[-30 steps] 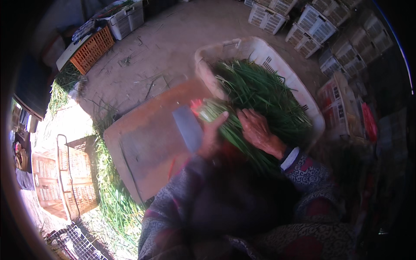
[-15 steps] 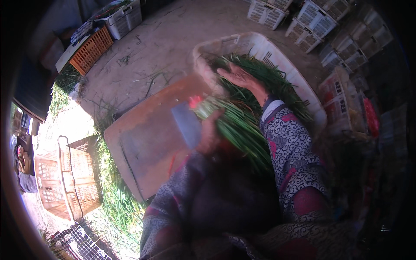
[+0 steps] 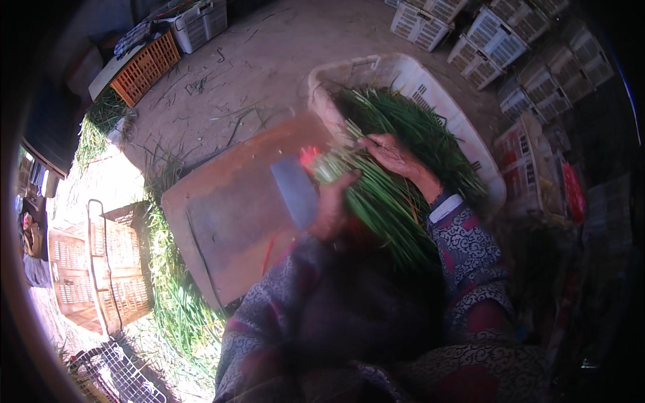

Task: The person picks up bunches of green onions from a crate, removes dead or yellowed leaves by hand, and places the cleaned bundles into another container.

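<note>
A bunch of long green stalks with pale ends, like chives (image 3: pixel 383 208), lies slantwise in front of me. My left hand (image 3: pixel 330 207) is closed round the bunch near its pale end, thumb on top. My right hand (image 3: pixel 400 161) rests over the bunch, fingers closed on a few stalks whose pale tips stick out past them. A flat blue-grey rectangular piece (image 3: pixel 292 190) sits beside my left hand over the brown board (image 3: pixel 228 201); whether the hand touches it I cannot tell. Something bright red (image 3: pixel 310 156) shows by the pale ends.
Beyond my right hand stands a pale plastic crate (image 3: pixel 470 138) with more green stalks (image 3: pixel 410 121). White crates (image 3: pixel 487 40) are stacked at the far right. An orange crate (image 3: pixel 146 69) stands far left. Loose greens (image 3: pixel 181 295) and a sunlit crate (image 3: pixel 101 269) lie left of the board.
My right hand has drawn back from the crate onto the bunch, and its fingers have closed on stalks. My left hand still grips the bunch, a little farther right in the picture.
</note>
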Available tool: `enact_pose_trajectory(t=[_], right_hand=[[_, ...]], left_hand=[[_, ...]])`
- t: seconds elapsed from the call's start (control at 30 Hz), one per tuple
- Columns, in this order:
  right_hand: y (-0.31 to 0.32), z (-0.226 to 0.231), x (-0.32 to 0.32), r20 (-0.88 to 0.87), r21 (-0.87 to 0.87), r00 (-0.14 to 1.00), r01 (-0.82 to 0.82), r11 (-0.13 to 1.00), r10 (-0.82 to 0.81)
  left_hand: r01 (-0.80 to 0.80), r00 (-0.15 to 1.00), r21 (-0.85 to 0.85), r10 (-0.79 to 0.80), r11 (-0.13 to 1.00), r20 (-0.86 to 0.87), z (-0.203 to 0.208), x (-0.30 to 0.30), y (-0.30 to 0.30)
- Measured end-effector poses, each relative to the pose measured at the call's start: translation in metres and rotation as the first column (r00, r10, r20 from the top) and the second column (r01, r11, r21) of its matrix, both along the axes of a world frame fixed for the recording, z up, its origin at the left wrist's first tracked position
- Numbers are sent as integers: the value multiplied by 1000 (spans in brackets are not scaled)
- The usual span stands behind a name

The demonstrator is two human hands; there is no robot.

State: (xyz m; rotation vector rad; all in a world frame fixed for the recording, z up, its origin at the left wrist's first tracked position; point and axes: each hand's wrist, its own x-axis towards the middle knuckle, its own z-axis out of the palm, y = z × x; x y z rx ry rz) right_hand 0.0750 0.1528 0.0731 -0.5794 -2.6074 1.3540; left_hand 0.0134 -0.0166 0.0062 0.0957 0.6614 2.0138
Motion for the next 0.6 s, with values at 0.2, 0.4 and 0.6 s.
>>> enact_pose_trajectory(t=[0.2,0.4,0.6], right_hand=[[-51,8,13,-151,-89,968,187,978,-198],[-31,-34,19,-206,-130,944,233,964,-256],[-48,19,8,48,-54,999,-3,999,6]], left_hand=[[-69,986,41,74,997,-148,15,7,-8],[-43,978,79,58,996,-202,44,17,-9],[-72,990,21,74,997,-119,14,12,-3]])
